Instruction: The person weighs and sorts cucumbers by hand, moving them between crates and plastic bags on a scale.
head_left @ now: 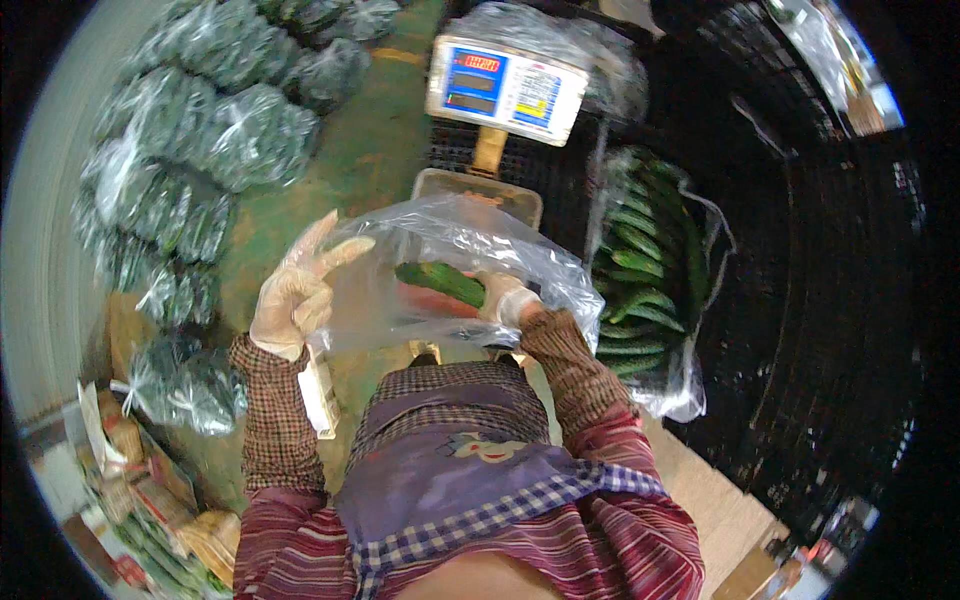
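A clear plastic bag point(370, 290) stretches across the space between my two hands. My left hand point(295, 295), in a pale thin glove, grips the bag's left end with its lower fingers curled, while two upper fingers stick out. My gloved right hand point(508, 298) is at the bag's other side, closed around the end of a green cucumber point(445, 280). The cucumber shows in the bag's opening and points left. Beneath it is a pinkish-red shape point(435, 301) that I cannot make out. The bag film partly covers my right wrist.
Ahead stands a scale with a white display point(508, 88) and a shallow tray point(478, 185). Many cucumbers point(635, 260) lie in a plastic-lined black crate at right. Bagged green produce point(190, 150) is piled along the left wall. A cardboard box point(150, 480) sits at lower left.
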Tool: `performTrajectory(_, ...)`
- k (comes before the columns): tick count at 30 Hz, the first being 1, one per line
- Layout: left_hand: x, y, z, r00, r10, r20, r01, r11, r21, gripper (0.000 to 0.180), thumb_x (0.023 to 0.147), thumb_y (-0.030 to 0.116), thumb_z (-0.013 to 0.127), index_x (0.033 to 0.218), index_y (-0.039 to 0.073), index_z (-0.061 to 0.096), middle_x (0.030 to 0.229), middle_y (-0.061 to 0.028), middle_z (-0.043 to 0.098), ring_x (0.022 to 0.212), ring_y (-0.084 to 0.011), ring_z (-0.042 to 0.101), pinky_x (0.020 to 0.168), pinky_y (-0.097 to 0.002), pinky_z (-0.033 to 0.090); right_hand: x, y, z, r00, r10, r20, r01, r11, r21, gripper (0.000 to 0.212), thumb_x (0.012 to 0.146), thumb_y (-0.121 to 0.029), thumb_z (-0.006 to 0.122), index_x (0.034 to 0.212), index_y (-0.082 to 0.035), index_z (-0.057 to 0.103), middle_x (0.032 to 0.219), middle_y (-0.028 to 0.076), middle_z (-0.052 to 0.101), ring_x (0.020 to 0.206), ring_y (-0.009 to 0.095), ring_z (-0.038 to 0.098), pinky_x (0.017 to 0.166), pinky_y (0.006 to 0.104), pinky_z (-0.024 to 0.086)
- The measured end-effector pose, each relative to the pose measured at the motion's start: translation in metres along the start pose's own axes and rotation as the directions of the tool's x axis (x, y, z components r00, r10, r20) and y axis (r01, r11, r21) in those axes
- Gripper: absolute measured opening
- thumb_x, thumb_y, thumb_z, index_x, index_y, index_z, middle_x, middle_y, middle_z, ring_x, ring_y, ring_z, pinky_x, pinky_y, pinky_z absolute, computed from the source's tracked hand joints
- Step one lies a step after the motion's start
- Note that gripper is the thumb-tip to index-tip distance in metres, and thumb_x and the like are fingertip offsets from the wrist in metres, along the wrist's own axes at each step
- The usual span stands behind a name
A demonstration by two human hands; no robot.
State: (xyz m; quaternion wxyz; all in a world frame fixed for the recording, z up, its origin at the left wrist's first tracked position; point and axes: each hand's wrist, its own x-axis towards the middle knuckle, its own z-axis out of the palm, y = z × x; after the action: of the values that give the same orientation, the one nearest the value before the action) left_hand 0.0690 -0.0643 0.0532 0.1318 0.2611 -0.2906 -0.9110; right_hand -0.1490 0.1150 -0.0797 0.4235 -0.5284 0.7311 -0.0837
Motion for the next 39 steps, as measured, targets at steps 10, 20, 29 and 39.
performTrajectory(10,0.05,-0.051,-0.004,0.99,-0.119,-0.073,0.135,0.95,0.282,0.075,0.072,-0.002,0.045,0.141,0.009,0.016,0.121,-0.0275,0.048,0.036,-0.0002,0.033,0.032,-0.014,0.027,0.038,0.031,0.03,0.982,0.088,-0.165,-0.099,0.994,-0.057,0.046,0.072,-0.023,0.064,0.113,-0.004,0.055,0.114,0.021,0.052,0.108,0.031,0.052,0.089,0.0405,0.045)
performTrajectory(20,0.052,-0.084,0.029,0.972,-0.055,-0.227,0.157,0.872,0.464,0.072,0.073,0.001,0.044,0.14,0.006,0.02,0.107,-0.0253,0.056,0.035,-0.0009,0.035,0.031,-0.0148,0.029,-0.125,0.297,0.015,0.658,0.586,-0.473,-0.71,0.692,-0.13,0.04,0.085,-0.025,0.05,0.118,-0.002,0.048,0.121,0.018,0.049,0.107,0.03,0.051,0.088,0.0383,0.043)
performTrajectory(29,0.054,-0.119,0.045,0.946,-0.04,-0.323,0.224,0.799,0.558,0.071,0.072,0.009,0.048,0.139,0.006,0.025,0.102,-0.024,0.058,0.035,-0.0007,0.035,0.031,-0.0139,0.028,-0.14,0.347,-0.007,0.856,0.487,-0.175,-0.506,0.719,-0.476,0.073,0.074,-0.022,0.064,0.134,-0.002,0.027,0.105,0.017,0.057,0.086,0.028,0.058,0.065,0.0375,0.053)
performTrajectory(39,0.06,-0.127,0.053,0.946,-0.041,-0.323,0.22,0.811,0.542,0.07,0.074,0.013,0.049,0.138,0.003,0.025,0.105,-0.0233,0.058,0.036,-0.0002,0.034,0.033,-0.0138,0.028,-0.126,0.327,0.006,0.932,0.338,0.132,-0.266,0.884,-0.385,0.085,0.077,-0.027,0.065,0.141,-0.008,0.013,0.082,0.014,0.063,0.076,0.026,0.062,0.062,0.0397,0.052)
